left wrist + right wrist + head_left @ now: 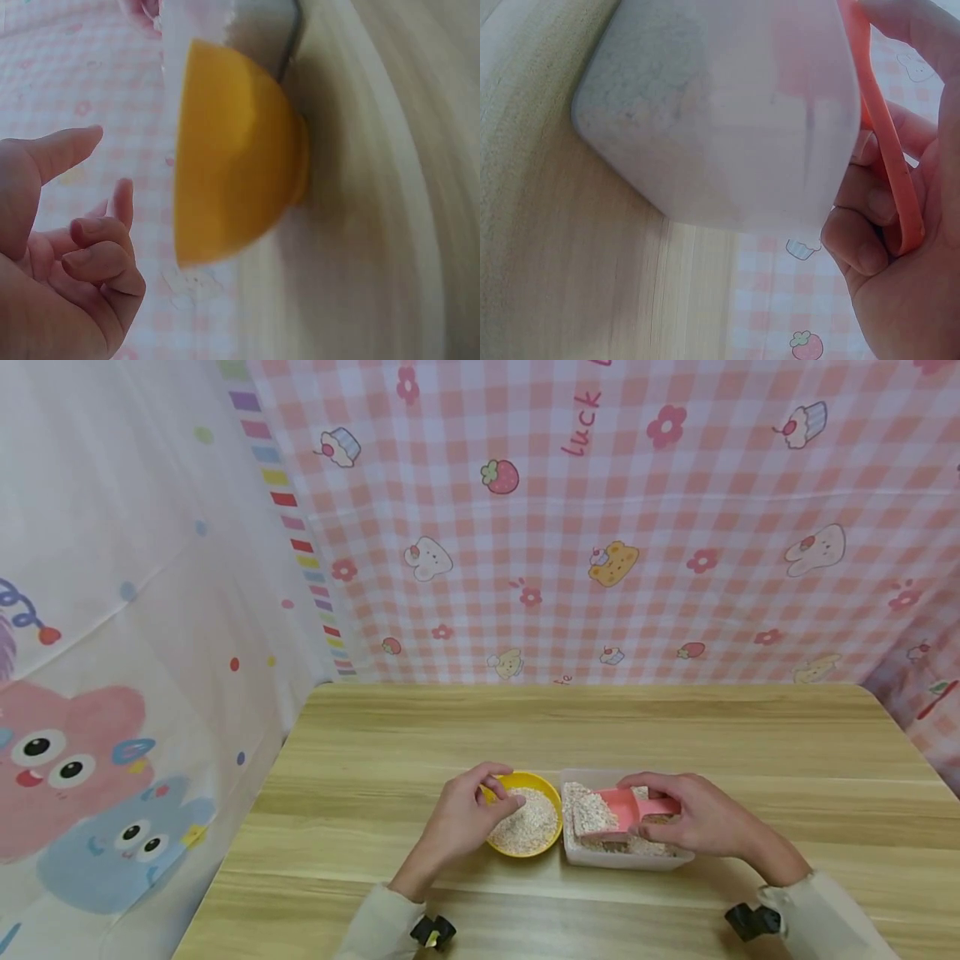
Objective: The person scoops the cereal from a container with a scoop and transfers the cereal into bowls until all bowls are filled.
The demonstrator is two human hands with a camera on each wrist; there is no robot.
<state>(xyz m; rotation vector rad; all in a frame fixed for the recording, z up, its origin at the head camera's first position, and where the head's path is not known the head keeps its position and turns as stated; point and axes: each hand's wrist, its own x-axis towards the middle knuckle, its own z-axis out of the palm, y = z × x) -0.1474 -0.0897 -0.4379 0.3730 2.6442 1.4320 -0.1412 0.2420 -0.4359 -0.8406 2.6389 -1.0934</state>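
My right hand (701, 814) grips the handle of a pink scoop (622, 806) that carries a heap of oat flakes (592, 814). The scoop is over a translucent plastic container (626, 860), which holds more flakes. Just left of the container, almost touching it, stands a yellow bowl (552, 788) with oat flakes (534, 828) inside. Over the bowl's left side hovers my left hand (461, 814), its fingers loosely bent and nothing in it. The left wrist view shows a gap between that hand (82, 262) and the bowl (232, 157).
A wood-grain table (390, 727) carries everything. Behind it hangs a pink checked cloth (450, 610); a white cloth with cartoon figures (172, 693) hangs at the left. A black strap (433, 932) is on the left wrist, another black strap (752, 922) on the right.
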